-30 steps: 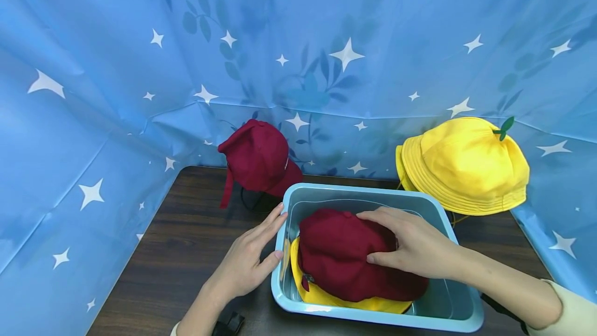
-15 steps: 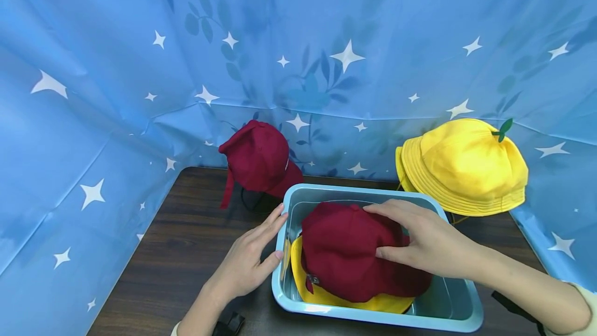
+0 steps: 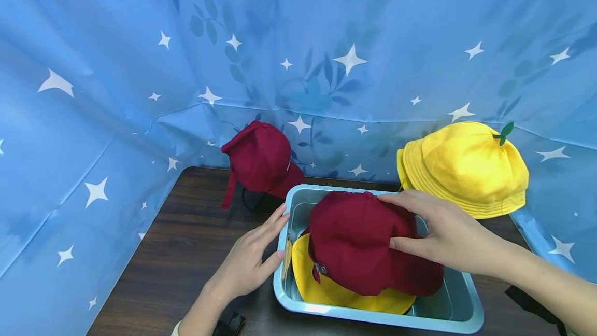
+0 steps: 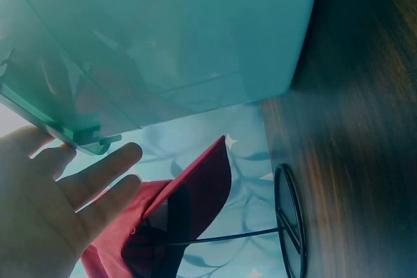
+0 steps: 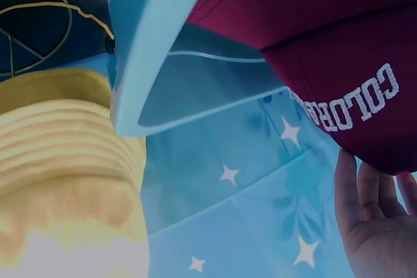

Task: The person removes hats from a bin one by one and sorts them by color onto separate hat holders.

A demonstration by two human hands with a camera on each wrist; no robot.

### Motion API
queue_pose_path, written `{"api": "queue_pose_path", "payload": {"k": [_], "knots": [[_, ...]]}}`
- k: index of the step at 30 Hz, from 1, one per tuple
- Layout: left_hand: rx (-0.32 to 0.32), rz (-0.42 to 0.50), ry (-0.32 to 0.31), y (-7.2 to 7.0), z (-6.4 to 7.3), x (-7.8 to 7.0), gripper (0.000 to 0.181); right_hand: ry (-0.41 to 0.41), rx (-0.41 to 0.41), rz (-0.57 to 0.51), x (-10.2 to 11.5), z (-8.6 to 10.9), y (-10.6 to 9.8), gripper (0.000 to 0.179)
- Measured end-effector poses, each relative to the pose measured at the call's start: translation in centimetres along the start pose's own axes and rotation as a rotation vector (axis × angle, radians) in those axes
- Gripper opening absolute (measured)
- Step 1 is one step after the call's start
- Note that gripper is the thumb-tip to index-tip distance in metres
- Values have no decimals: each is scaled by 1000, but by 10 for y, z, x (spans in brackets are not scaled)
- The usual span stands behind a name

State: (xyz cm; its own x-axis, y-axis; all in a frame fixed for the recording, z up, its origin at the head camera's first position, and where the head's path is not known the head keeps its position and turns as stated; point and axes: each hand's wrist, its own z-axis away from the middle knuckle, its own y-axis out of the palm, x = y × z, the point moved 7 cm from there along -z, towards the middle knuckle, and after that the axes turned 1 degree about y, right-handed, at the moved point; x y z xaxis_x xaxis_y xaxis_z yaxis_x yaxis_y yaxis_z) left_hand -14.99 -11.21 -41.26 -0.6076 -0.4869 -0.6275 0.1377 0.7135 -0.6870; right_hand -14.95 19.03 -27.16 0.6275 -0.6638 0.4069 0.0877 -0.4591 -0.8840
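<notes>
My right hand (image 3: 438, 227) pinches the crown of a dark red baseball cap (image 3: 354, 253), thumb on the near side and fingers on the far side. White raised letters on the cap's front (image 5: 352, 105) show in the right wrist view. The cap hangs over a yellow hat (image 3: 345, 297) lying in a light blue plastic bin (image 3: 336, 189). My left hand (image 3: 249, 261) is at the bin's left rim, fingers extended and holding nothing. In the left wrist view, the fingers (image 4: 104, 172) are spread beside the rim.
Behind the bin, a second dark red cap (image 3: 261, 157) sits on a black wire stand (image 4: 290, 222) at the left. A yellow bucket hat (image 3: 466, 167) with a green sprout stands at the right. A blue star-patterned cloth (image 3: 308, 66) backs the dark wooden table (image 3: 186, 232).
My right hand has lifted the dark red cap upward and slightly right, uncovering more of the yellow hat beneath. The left hand stays at the rim.
</notes>
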Motion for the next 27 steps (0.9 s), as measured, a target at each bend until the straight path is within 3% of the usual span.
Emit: {"api": "queue_pose_path", "payload": {"k": [10, 17, 27], "knots": [[3, 6, -11, 0, -1, 1, 66, 81, -10, -63, -3, -1, -18, 72], [3, 13, -12, 0, -1, 1, 65, 9, -74, 22, 7, -4, -37, 77], [-2, -3, -12, 1, 1, 1, 63, -79, -178, 36, 15, -18, -56, 84]]}}
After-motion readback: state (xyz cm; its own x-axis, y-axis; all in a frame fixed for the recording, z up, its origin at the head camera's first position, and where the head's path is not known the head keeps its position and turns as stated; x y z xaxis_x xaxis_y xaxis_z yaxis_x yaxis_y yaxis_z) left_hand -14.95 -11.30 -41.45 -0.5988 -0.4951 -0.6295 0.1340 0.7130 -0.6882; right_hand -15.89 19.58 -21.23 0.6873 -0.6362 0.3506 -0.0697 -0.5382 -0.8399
